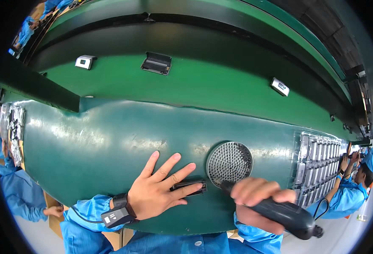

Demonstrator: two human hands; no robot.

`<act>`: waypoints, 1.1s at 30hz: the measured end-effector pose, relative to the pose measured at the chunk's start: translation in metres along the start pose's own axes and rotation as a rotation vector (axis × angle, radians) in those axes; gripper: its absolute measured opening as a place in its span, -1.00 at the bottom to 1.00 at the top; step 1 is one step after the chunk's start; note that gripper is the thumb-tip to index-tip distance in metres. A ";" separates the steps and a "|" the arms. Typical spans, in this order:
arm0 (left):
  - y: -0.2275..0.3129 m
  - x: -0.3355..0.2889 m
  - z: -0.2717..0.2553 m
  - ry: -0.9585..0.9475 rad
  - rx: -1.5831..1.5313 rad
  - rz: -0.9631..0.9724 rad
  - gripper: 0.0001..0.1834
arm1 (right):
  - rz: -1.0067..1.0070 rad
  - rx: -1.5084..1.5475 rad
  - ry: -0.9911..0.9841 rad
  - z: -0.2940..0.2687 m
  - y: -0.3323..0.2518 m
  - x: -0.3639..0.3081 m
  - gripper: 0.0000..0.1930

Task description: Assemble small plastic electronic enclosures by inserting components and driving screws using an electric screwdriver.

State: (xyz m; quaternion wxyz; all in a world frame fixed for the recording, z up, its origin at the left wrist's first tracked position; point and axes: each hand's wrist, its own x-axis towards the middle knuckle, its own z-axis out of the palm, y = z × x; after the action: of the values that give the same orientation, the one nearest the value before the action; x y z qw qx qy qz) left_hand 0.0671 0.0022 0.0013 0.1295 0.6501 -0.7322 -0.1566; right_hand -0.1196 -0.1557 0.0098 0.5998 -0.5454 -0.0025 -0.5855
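Note:
My right hand (256,203) is wrapped round a black electric screwdriver (286,216), whose cord loops up at its rear end. The screwdriver's tip points at the near edge of a round grey dish (229,164) with a grid of small holes. Whether a screw sits on the tip is too small to tell. My left hand (159,190) lies flat with fingers spread, its index finger across a narrow black plastic part (190,189) on the table. The hand hides part of that piece. On my left wrist is a black strapped device (119,216).
Beyond the dark green table (101,156), a green belt carries a silver device (84,62), a black shell (157,63) and another silver device (279,86). A clear tray (318,165) of parts stands right. Co-workers in blue sit left (21,190) and right (356,186).

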 end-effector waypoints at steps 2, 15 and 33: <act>0.001 -0.001 0.000 0.020 -0.022 0.009 -0.34 | 0.065 0.012 0.136 0.009 -0.026 0.004 -0.32; -0.001 -0.002 0.002 0.059 -0.104 0.022 -0.36 | 0.143 -0.035 -0.058 0.015 -0.023 -0.013 -0.39; 0.000 -0.004 0.000 0.066 -0.128 -0.010 -0.34 | 0.044 -0.009 -0.207 0.026 -0.011 -0.007 -0.28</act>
State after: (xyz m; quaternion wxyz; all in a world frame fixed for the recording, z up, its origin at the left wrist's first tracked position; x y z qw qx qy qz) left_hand 0.0674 0.0063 0.0012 0.1939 0.6489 -0.7129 -0.1822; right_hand -0.1129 -0.1306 0.0231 0.6065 -0.6055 -0.0498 -0.5129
